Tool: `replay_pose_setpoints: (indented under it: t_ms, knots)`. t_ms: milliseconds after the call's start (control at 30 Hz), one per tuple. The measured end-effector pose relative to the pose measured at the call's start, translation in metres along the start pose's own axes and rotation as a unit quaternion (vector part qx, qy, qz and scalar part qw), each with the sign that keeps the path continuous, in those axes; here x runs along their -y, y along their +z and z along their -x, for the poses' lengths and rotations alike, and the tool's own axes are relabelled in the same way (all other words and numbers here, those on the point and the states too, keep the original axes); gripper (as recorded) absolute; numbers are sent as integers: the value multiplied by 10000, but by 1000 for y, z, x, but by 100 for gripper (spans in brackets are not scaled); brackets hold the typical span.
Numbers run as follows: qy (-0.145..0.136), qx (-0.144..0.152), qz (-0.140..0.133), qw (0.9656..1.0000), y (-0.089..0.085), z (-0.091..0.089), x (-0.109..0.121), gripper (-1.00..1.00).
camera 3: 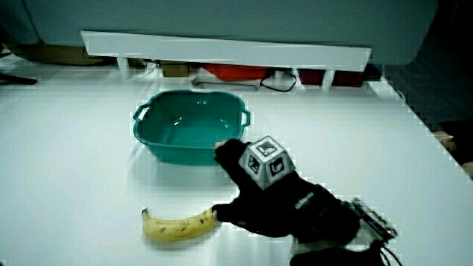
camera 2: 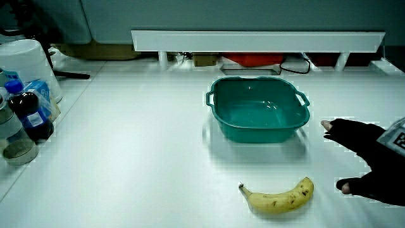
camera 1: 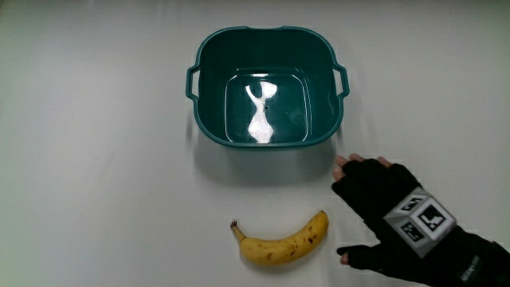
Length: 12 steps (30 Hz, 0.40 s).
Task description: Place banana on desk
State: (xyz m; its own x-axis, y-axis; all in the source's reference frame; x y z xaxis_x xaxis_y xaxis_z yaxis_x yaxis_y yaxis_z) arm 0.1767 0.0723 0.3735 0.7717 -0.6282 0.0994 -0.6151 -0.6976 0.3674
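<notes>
A yellow banana with brown specks lies on the white table, nearer to the person than the teal basin. In both side views the banana rests flat on the table. The hand in its black glove is beside the banana's blunt end and holds nothing. Its fingers are spread, the fingertips close to the basin's rim. The patterned cube sits on the back of the hand.
The basin holds nothing. In a side view, bottles and a white container stand at the table's edge. A low white partition runs along the table, with cables and a red object under it.
</notes>
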Motion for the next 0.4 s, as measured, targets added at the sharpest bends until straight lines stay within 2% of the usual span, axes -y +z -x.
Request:
replay_pose_setpoints:
  t_ms: [33, 100, 133, 233, 267, 300, 400]
  knots:
    - [-1, -96, -294, 9995, 1, -3, 4, -100]
    - [-131, -62, -379, 9992, 4, -7, 13, -100]
    - [-91, -132, -640, 9978, 5, -8, 16, -100]
    - [-200, -168, -677, 9974, 5, -10, 27, -100]
    - [-279, -296, -612, 9973, 7, -9, 30, -100]
    - [-270, -228, -664, 9972, 5, -9, 34, -100]
    - [-310, -309, -643, 9970, 4, -8, 42, -100]
